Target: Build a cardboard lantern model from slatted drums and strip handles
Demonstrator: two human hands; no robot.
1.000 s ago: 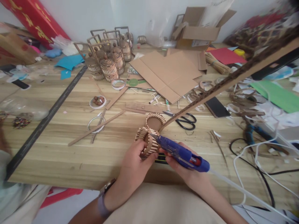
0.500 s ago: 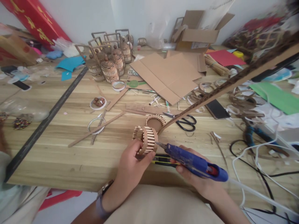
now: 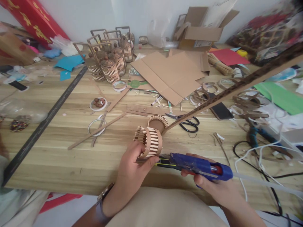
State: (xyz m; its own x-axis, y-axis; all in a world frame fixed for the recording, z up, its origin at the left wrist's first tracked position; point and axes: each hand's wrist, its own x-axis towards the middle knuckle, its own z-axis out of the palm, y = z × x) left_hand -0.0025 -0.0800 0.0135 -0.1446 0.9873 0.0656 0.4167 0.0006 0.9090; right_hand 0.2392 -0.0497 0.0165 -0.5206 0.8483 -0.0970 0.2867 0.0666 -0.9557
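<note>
My left hand [image 3: 136, 165] is closed on a small ring-shaped basket wall [image 3: 153, 142] made of pale sticks and brown cardboard bands. In my right hand [image 3: 205, 183] is a blue hot glue gun [image 3: 196, 165], its nozzle close to the lower right edge of the basket wall; whether they touch I cannot tell. A long cardboard strip [image 3: 208, 102] slants up to the right from beside the wall. Just behind stands a shallow round stick-edged piece [image 3: 157, 121] with a cardboard base. Partly hidden under the nozzle lies a yellow and black utility knife [image 3: 165, 162].
Black-handled scissors [image 3: 189, 124] and a phone [image 3: 221, 108] lie to the right, near coiled cardboard strips [image 3: 248, 99] and cables [image 3: 243, 157]. Flat cardboard [image 3: 168, 75] and several finished lantern-like baskets [image 3: 110, 71] stand behind. A person's clothing [image 3: 21, 205] shows at lower left.
The glue gun's nozzle has moved down along the basket wall's right edge, and my right hand has shifted slightly right and down. My left hand keeps its hold.
</note>
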